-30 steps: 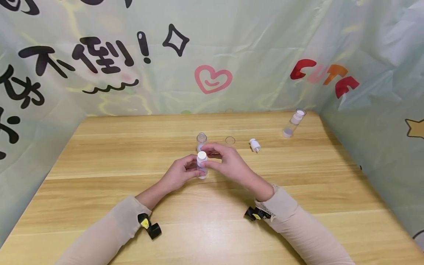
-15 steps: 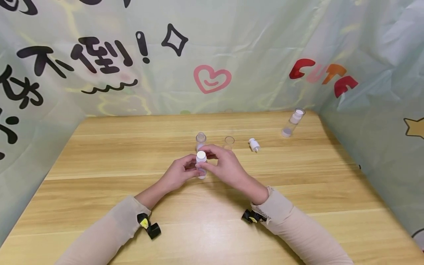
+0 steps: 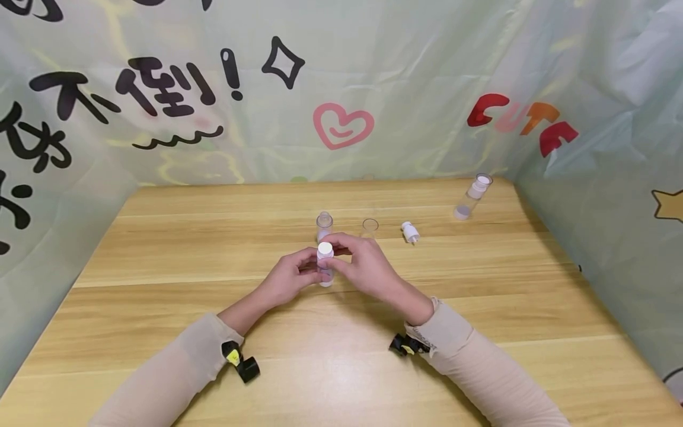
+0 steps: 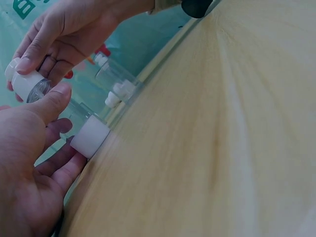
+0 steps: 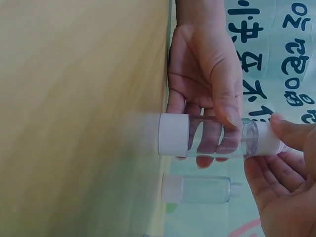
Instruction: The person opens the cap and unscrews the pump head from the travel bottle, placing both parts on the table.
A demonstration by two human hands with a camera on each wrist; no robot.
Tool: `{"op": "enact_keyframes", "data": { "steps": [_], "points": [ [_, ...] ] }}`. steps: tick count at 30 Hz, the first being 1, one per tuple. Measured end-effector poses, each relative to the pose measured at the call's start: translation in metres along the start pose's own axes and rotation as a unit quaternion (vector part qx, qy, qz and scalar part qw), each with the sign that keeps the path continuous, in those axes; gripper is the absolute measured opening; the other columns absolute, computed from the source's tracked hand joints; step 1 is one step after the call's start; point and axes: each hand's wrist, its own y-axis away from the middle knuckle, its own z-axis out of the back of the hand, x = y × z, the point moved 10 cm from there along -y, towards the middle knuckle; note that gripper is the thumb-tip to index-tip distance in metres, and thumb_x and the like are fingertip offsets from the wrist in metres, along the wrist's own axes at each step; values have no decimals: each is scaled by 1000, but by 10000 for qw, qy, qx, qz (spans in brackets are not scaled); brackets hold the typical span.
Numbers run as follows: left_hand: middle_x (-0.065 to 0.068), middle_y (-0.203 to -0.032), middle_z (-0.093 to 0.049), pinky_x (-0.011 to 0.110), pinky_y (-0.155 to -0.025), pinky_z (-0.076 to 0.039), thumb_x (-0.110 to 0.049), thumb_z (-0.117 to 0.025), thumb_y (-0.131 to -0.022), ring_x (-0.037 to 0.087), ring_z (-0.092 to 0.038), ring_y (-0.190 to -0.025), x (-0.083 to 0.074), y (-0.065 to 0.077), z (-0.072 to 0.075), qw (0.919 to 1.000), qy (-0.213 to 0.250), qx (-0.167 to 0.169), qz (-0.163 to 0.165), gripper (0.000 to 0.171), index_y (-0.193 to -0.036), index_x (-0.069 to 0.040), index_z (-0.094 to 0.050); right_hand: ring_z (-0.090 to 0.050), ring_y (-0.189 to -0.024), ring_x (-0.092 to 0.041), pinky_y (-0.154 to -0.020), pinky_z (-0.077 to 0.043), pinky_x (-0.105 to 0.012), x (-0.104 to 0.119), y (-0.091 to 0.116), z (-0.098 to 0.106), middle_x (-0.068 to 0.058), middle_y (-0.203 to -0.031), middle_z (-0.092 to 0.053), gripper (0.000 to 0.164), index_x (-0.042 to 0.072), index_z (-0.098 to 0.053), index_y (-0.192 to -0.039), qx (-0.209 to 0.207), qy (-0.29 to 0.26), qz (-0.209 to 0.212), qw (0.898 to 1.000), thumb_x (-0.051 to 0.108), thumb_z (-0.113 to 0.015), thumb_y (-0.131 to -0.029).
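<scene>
My left hand [image 3: 290, 277] holds a small clear bottle [image 5: 202, 136] by its body, fingers behind and thumb in front. It stands upright on the table on its thick white base [image 5: 173, 135]. At the bottle's neck, my right hand [image 3: 368, 267] pinches the white pump top [image 5: 269, 139] between thumb and fingers. The pump top sits in line with the bottle, over its mouth. Just behind stands a second clear bottle [image 3: 324, 224] with an open neck, partly hidden by my right fingers.
Right of the second bottle stands a clear cap [image 3: 370, 225], rim up. A loose white pump top [image 3: 410, 232] lies farther right on the wooden table [image 3: 187, 255]. At the back right corner stands a capped bottle [image 3: 473, 196]. Printed cloth [image 3: 405, 89] walls the back and sides.
My right hand and wrist have shifted slightly left, the thumb moving across the pump top, and more of the clear cap shows. My left hand and the bottle stay in place.
</scene>
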Motion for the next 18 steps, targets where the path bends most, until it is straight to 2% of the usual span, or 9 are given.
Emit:
{"op": "enact_keyframes", "data": {
  "steps": [7,12,18],
  "points": [
    [5,-119,-67,27,-88,-55,-20,-73,-90,20,-65,-107,1,0,0,9997,-251,53,-1,36,-123,-10,-63,-66,-99,-13,-90,-54,-28,-5,-1,-3,-4,-113,-70,33,3,-67,-120,332,-340,-147,9988,8,-74,-88],
    [7,-121,-66,28,-89,-55,-19,-74,-89,21,-65,-108,4,-1,0,9997,-222,20,101,40,-126,-7,-63,-66,-104,-17,-91,-53,-27,-7,-2,-4,-9,-119,-67,37,1,-63,-126,721,-561,-203,9956,6,-70,-90],
    [11,-121,-66,31,-90,-54,-18,-76,-87,25,-64,-110,4,-1,0,9998,-147,-15,119,43,-126,-5,-62,-65,-107,-18,-91,-53,-26,-12,-3,-2,-11,-120,-67,37,1,-63,-127,913,-631,-275,9934,8,-69,-91]
  ]
}}
